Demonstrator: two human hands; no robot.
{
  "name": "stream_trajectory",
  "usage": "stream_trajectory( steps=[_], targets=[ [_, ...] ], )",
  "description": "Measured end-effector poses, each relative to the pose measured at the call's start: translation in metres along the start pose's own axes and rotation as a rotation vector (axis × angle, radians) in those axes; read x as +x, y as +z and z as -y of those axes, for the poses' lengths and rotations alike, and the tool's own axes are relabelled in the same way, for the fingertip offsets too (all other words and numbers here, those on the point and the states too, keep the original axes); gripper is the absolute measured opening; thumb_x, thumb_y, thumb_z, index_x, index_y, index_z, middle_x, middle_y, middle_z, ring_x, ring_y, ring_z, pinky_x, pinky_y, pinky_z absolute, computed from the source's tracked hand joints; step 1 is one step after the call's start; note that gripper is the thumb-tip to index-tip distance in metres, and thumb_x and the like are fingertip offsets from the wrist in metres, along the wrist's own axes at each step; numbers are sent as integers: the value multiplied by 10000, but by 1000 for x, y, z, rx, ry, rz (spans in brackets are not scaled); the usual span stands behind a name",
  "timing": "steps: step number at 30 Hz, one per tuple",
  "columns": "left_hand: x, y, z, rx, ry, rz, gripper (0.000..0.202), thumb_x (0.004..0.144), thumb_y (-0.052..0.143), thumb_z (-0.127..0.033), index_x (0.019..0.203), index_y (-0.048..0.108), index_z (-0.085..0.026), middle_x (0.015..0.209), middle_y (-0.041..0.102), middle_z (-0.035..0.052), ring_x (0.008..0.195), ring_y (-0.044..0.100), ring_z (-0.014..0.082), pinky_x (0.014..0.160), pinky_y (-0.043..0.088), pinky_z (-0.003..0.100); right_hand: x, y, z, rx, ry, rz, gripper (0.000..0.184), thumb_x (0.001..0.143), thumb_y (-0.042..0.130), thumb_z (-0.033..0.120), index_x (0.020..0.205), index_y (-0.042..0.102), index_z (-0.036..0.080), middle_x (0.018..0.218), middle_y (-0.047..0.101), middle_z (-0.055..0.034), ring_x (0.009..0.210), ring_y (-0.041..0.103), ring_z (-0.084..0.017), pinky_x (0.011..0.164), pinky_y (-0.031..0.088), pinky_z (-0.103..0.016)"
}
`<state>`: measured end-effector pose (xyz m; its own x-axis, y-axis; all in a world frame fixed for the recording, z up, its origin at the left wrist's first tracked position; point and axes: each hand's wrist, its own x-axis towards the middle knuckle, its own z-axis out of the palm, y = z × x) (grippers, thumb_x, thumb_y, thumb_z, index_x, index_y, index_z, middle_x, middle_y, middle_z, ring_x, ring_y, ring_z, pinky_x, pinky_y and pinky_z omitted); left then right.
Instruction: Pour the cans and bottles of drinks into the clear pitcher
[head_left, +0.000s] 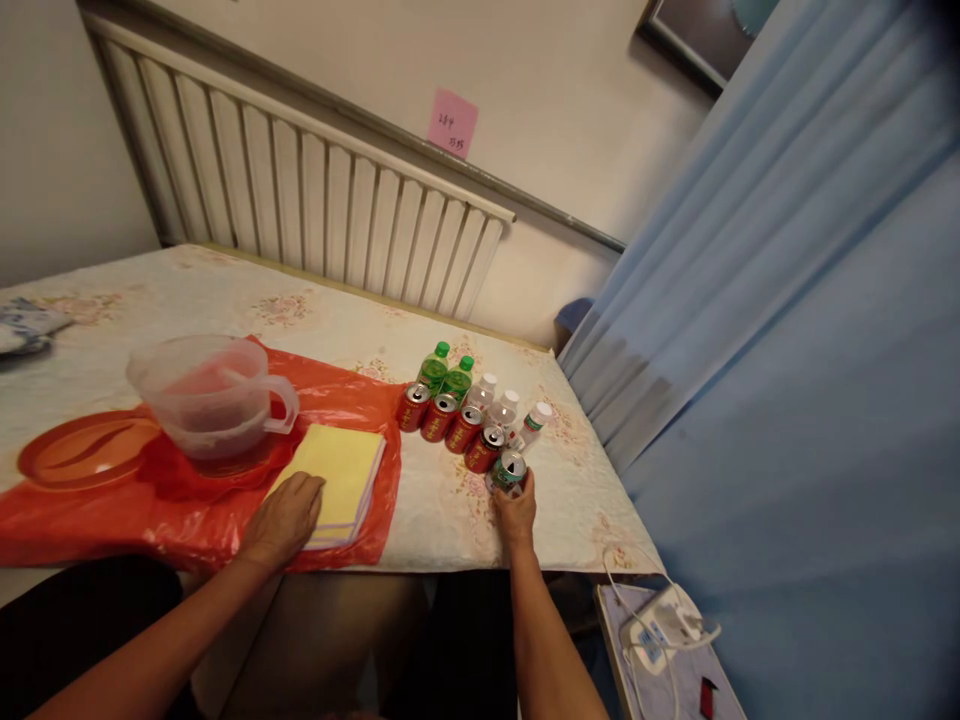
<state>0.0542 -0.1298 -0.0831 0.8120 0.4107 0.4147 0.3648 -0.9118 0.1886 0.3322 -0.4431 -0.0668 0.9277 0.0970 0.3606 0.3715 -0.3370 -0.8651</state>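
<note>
My right hand (516,512) is closed around a green can (509,473) at the near right end of a row of drinks. Several red cans (463,428) stand upright in line beside it. Behind them are two green-capped bottles (444,375) and three clear bottles with white caps (504,408). My left hand (289,512) rests on the left edge of a folded stack of yellow cloths (341,475), its fingers loosely bent and seemingly holding nothing. The cloths lie on a red plastic bag (322,385).
A clear plastic jug (206,400) with a handle and an orange oval lid (82,450) lie on the red bag. The flowered tablecloth (570,510) covers the table. A blue curtain (795,350) hangs at right, above a low stand with a white power strip (660,630).
</note>
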Motion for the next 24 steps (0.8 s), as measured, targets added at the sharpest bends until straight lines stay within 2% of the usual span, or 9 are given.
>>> stream_trajectory(
  steps=[4,10,15,19,24],
  targets=[
    [0,-1,-1,13,8,6,307,991,321,-258,1043,609,-168,974,616,106,936,615,251,871,489,383,6,2,3,68,14,91,714,638,694,348,1306,517,169,1197,669,-110,1008,649,-234,895,505,-349],
    [-1,-3,-2,14,-6,24,295,993,321,-245,1054,598,-163,980,609,107,946,611,247,878,479,374,6,2,9,-29,20,81,691,608,737,375,1240,585,141,1144,698,-135,1010,648,-268,904,494,-371],
    [0,-4,-4,16,-33,65,271,985,323,-224,1029,587,-176,969,605,102,950,608,242,883,466,368,-15,9,23,-64,27,20,636,615,729,386,1184,627,121,1127,705,-154,1012,655,-287,896,501,-383],
    [5,-10,-9,0,-98,135,244,972,330,-210,985,573,-191,982,603,92,951,616,230,830,466,346,-35,24,48,-40,6,21,658,595,739,362,1197,609,128,1147,691,-149,1030,653,-284,904,512,-387],
    [22,-24,-12,-101,-177,258,235,972,325,-242,993,556,-202,1017,616,72,871,641,220,687,462,324,-43,55,102,12,-150,134,644,601,740,296,1210,593,146,1172,672,-128,1086,636,-281,960,498,-412]
  ],
)
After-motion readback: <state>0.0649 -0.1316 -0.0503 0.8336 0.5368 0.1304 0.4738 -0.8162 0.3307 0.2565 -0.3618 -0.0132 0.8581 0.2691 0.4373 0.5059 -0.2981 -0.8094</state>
